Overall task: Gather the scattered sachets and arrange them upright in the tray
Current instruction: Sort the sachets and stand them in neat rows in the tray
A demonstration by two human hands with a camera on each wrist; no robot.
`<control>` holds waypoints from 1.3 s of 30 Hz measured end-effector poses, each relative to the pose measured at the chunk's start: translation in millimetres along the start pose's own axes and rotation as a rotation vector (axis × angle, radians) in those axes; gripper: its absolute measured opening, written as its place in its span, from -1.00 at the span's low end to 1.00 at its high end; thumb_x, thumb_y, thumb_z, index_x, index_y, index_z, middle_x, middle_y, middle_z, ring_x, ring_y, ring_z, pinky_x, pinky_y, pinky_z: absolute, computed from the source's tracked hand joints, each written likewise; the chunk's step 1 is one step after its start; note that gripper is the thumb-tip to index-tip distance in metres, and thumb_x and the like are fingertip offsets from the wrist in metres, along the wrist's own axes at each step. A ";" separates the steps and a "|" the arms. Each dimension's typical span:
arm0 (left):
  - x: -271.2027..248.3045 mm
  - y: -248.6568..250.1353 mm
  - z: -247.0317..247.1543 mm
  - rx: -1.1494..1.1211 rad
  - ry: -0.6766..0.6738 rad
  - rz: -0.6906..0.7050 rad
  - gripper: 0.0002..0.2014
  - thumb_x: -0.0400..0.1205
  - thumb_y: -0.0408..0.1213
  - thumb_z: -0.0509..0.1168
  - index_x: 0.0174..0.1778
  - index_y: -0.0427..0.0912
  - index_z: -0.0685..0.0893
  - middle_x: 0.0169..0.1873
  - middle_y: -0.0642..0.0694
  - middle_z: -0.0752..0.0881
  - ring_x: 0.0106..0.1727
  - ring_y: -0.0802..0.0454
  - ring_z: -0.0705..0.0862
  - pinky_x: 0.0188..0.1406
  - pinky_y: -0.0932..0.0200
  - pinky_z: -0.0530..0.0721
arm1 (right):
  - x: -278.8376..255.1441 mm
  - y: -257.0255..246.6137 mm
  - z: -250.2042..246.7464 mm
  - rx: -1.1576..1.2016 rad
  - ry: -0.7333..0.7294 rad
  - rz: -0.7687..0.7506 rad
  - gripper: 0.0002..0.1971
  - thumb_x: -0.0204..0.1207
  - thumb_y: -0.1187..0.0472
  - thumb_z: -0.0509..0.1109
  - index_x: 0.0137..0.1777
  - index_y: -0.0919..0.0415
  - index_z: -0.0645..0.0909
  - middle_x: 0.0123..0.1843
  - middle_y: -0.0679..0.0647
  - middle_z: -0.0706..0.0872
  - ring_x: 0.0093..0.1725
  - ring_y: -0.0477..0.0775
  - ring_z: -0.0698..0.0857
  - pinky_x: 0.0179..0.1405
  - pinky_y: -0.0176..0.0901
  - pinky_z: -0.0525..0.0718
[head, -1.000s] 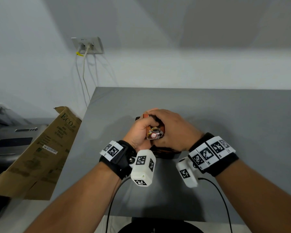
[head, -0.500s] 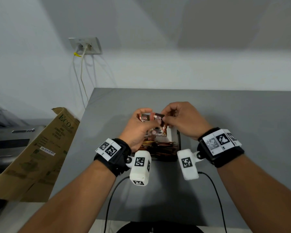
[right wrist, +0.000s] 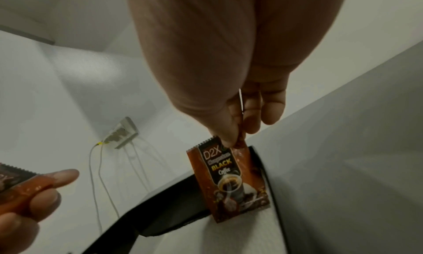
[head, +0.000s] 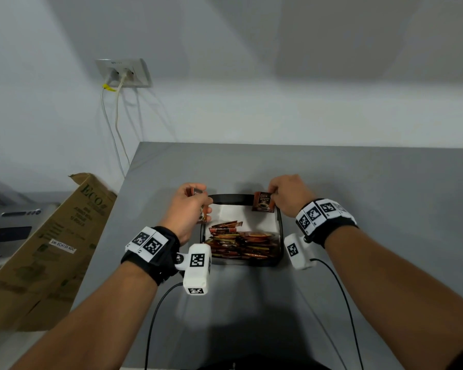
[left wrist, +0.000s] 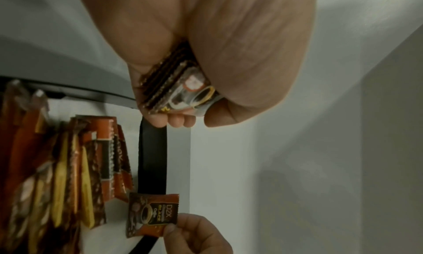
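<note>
Nearest me, my two forearms reach over the grey bench [head: 358,209], each wrist banded with a black-and-white marker cuff. Between them sits the black-rimmed tray [head: 280,231], and its near half holds a packed row of sachets [head: 241,243] standing on edge, though the few at its far end lean toward 12 o'clock.

At the tray's 10 o'clock, my left hand [head: 189,209] has its fingers curled tight around a small stack of sachets [left wrist: 174,88], edges squared together. At 1 o'clock, my right hand [head: 289,200] pinches a single sachet [head: 263,201] by its top edge between thumb and forefinger, hanging upright over the tray's far right corner, its lower end near the white liner.

My worry: set down alone at that corner, well apart from the packed row, this one has only the rim to lean on and could flop flat. The leaning sachets could also slide. The left stack could fan out if my grip eases.

Half a second ago both hands met over the tray's middle, sharing one bundle; now they have parted to opposite sides, the right carrying one sachet away.

Beyond the bench, a cardboard box [head: 51,236] leans at 9 o'clock, and a wall socket [head: 123,73] with cords sits at 11 o'clock.
</note>
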State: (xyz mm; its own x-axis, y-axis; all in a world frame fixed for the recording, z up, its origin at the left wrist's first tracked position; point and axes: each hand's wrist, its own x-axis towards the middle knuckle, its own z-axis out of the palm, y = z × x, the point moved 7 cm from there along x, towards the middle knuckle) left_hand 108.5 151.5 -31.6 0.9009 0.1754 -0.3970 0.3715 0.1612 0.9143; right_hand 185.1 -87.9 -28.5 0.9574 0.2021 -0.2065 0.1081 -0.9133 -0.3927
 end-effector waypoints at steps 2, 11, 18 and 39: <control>2.9 -2.3 -1.5 0.001 0.006 -0.012 -0.70 0.57 -0.56 0.29 0.15 -0.17 0.56 -0.04 -0.33 0.62 -0.29 -0.08 0.61 -0.36 0.03 0.64 | 4.5 2.6 4.9 -0.010 -0.013 -0.001 -0.82 0.52 0.33 0.35 -0.16 0.04 0.71 -0.12 0.07 0.80 -0.17 0.11 0.77 -0.14 0.09 0.83; 3.9 -7.9 1.3 -0.001 -0.006 -0.048 -0.65 0.47 -0.61 0.20 0.10 -0.22 0.61 -0.09 -0.30 0.63 -0.21 -0.11 0.62 -0.35 0.06 0.69 | 11.2 4.4 8.2 -0.020 -0.024 0.001 -0.85 0.54 0.33 0.38 -0.14 0.08 0.71 -0.15 0.06 0.79 -0.17 0.08 0.76 -0.13 0.04 0.82; 5.8 -5.7 5.4 0.067 -0.027 0.007 -0.58 0.46 -0.74 0.33 0.15 -0.25 0.62 -0.15 -0.21 0.76 -0.30 -0.09 0.75 -0.21 -0.02 0.75 | 3.1 2.2 -1.5 -0.031 0.006 -0.010 -0.81 0.55 0.29 0.39 0.09 0.10 0.74 0.12 0.13 0.78 0.04 0.13 0.75 0.10 0.07 0.77; 17.2 12.7 -8.8 0.163 0.062 0.105 -0.69 0.59 -0.48 0.41 0.21 -0.20 0.56 -0.15 -0.12 0.65 -0.36 0.04 0.60 -0.32 0.08 0.67 | 10.3 -58.8 -7.8 0.040 -0.014 -0.171 -0.85 0.57 0.35 0.40 -0.02 0.18 0.81 -0.03 0.02 0.78 -0.08 0.02 0.73 -0.06 -0.18 0.68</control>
State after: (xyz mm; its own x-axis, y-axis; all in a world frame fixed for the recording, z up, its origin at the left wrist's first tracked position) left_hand 126.7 165.1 -27.5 0.9232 0.2429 -0.2979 0.3117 -0.0192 0.9500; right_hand 190.6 -35.0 -0.6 0.9221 0.3583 -0.1462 0.2579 -0.8506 -0.4582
